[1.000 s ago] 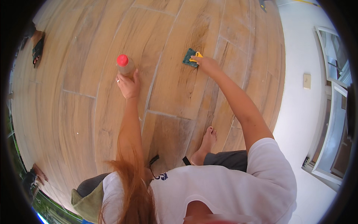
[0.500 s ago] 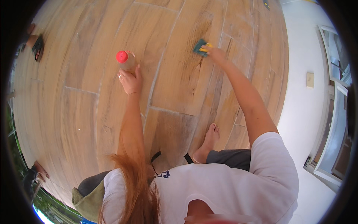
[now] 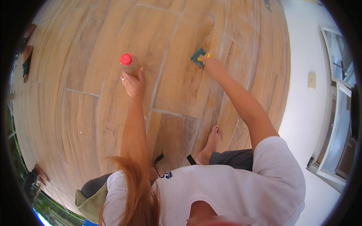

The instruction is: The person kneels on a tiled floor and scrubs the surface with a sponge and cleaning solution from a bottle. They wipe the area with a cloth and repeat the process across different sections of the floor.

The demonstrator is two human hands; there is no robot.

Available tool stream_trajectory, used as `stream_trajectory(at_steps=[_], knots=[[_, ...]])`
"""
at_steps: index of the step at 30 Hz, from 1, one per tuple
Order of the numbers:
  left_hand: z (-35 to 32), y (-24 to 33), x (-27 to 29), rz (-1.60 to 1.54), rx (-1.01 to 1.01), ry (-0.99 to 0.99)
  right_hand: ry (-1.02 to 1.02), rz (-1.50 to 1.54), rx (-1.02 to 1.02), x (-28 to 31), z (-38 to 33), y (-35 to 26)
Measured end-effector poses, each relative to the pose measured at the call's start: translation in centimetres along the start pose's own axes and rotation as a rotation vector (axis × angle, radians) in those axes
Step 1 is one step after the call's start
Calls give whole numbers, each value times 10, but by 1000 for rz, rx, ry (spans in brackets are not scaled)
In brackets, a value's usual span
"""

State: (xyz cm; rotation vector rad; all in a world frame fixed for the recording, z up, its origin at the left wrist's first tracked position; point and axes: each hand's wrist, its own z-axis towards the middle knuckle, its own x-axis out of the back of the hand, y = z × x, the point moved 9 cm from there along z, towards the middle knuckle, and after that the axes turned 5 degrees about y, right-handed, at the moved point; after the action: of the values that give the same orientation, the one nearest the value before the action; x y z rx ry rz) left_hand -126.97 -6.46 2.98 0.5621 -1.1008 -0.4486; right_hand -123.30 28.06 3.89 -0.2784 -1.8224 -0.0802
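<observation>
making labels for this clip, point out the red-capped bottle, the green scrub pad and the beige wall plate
Red-capped bottle [image 3: 132,68]: head view, on its body
Green scrub pad [image 3: 197,57]: head view, on its face
Beige wall plate [image 3: 312,81]: head view, its middle

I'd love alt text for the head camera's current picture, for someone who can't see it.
A person's right hand holds a dark green scrubbing pad with a yellow handle on a brown wood-look plank floor, while the left hand grips a translucent bottle with a red cap. A white wall stands at the right.
</observation>
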Motion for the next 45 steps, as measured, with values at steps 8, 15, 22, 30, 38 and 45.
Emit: stream_trajectory(at_steps=[8, 15, 22, 30, 38, 45], knots=[[1, -10, -2, 16, 30, -59, 47, 60, -22, -5, -8, -6], [-1, -6, -1, -12, 15, -46, 76, 14, -67, -6, 0, -2], [0, -12, -3, 17, 49, -86, 1, 35, -30, -9, -24, -14], [2, -3, 2, -6, 20, -50, -8, 48, -125, -15, -14, -5], [-1, -6, -5, 14, 36, -65, 29, 67, -179, -2, 4, 7], [-5, -2, -1, 27, 22, -52, 20, 47, -58, -14, -12, 5]])
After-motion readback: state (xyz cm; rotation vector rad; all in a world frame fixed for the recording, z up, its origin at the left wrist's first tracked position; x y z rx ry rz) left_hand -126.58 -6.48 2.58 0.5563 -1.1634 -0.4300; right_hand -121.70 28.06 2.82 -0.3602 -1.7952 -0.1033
